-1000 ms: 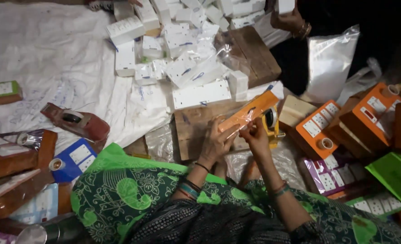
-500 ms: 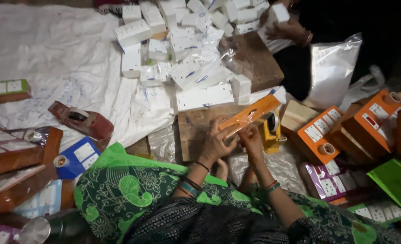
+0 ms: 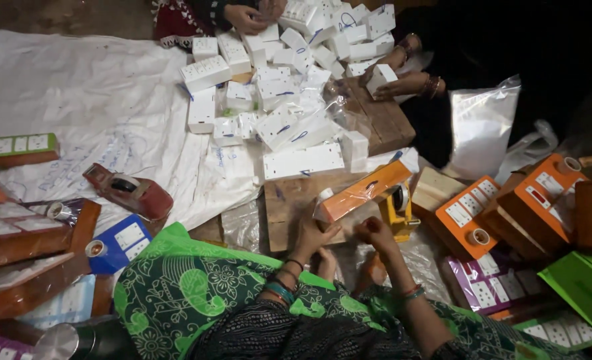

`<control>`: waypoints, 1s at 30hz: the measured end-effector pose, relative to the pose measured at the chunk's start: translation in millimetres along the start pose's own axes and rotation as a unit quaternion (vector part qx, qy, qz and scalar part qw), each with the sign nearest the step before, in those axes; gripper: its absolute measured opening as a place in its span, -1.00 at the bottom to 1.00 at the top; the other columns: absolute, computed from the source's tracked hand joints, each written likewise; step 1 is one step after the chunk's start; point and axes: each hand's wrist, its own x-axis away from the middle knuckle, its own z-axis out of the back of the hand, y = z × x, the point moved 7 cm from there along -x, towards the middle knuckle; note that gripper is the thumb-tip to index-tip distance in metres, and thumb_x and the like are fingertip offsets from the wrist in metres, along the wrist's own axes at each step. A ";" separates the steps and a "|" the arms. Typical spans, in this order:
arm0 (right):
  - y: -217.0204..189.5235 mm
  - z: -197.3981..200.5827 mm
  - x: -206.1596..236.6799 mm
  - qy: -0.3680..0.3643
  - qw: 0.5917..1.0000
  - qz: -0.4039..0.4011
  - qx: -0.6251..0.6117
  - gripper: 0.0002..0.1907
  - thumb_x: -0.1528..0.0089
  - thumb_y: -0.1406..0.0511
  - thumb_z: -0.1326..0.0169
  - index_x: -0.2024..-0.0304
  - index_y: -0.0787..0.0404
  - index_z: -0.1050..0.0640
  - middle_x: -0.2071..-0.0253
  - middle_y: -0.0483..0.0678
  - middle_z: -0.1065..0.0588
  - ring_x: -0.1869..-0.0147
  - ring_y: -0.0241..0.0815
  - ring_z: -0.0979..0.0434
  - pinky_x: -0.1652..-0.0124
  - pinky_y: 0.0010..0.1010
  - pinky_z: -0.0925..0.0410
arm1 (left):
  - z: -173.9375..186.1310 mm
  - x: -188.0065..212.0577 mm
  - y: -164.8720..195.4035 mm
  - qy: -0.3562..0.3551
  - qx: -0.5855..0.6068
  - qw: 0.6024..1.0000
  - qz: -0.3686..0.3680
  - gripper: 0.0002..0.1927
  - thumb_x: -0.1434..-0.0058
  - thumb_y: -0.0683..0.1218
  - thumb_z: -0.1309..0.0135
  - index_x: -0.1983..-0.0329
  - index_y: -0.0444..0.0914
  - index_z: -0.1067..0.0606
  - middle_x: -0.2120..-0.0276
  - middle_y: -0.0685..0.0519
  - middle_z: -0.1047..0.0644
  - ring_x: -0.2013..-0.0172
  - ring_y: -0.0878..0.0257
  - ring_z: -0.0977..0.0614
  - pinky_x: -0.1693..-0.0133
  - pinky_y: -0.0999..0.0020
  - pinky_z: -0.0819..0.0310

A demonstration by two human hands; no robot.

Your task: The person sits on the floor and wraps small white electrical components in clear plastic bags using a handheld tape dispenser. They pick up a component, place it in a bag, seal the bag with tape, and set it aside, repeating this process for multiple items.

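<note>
The left hand point(image 3: 311, 235) grips the near end of a long orange box point(image 3: 364, 191), fingers curled around its lower edge. The right hand point(image 3: 373, 233) is closed in a loose fist just beside the box, touching or nearly touching its underside; whether it pinches anything cannot be told. The orange box lies tilted, its far end raised toward the white pile, above a wooden board point(image 3: 289, 200).

A yellow tape dispenser point(image 3: 397, 208) stands just right of the box, touching or almost touching it.

Risk, as a judgement: the box is held mainly at one end, so it may twist or drop onto the board if the left-hand grip loosens. The dispenser is close enough to be knocked over by the right hand.

Pose: both forearms extend forward from the lap, wrists close together, bangles on each. The left wrist bends upward; the right forearm angles inward.

Beyond lie a heap of white switch boxes point(image 3: 289, 100), a white sheet point(image 3: 76, 113), stacked orange cartons point(image 3: 502, 207) and another person's hands point(image 3: 402, 83) holding a small white box
</note>
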 end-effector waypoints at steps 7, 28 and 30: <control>8.4 0.0 -3.2 -0.028 0.999 0.010 0.022 -0.83 -0.24 0.27 -0.17 0.26 0.27 -0.55 0.40 -0.09 -0.54 0.36 -0.28 -0.47 0.38 -0.45 -0.32 | 11.6 -9.0 5.6 0.021 -0.100 0.993 0.067 -0.22 0.05 0.18 -0.50 -0.15 -0.25 -0.47 0.07 -0.19 -0.64 0.04 -0.10 -0.69 -0.02 0.10 -0.58; 40.1 22.7 -2.6 -0.009 1.000 -0.014 0.005 -0.92 -0.22 0.36 -0.15 0.25 0.26 -0.56 0.37 -0.12 -0.52 0.34 -0.31 -0.44 0.36 -0.48 -0.27 | 10.7 -93.4 133.8 -0.133 -0.196 0.961 -0.145 -0.34 -0.04 0.02 -0.38 -0.24 -0.20 -0.50 0.06 -0.17 -0.53 0.07 -0.09 -0.59 0.03 0.09 -0.49; 40.4 20.4 -4.4 -0.022 1.000 -0.008 0.002 -0.89 -0.23 0.34 -0.15 0.25 0.27 -0.58 0.36 -0.10 -0.53 0.33 -0.30 -0.48 0.33 -0.48 -0.32 | 20.9 -87.7 129.9 -0.097 -0.160 0.975 -0.121 -0.39 -0.06 0.00 -0.37 -0.20 -0.19 -0.52 0.06 -0.13 -0.52 0.13 -0.02 -0.61 0.08 0.15 -0.54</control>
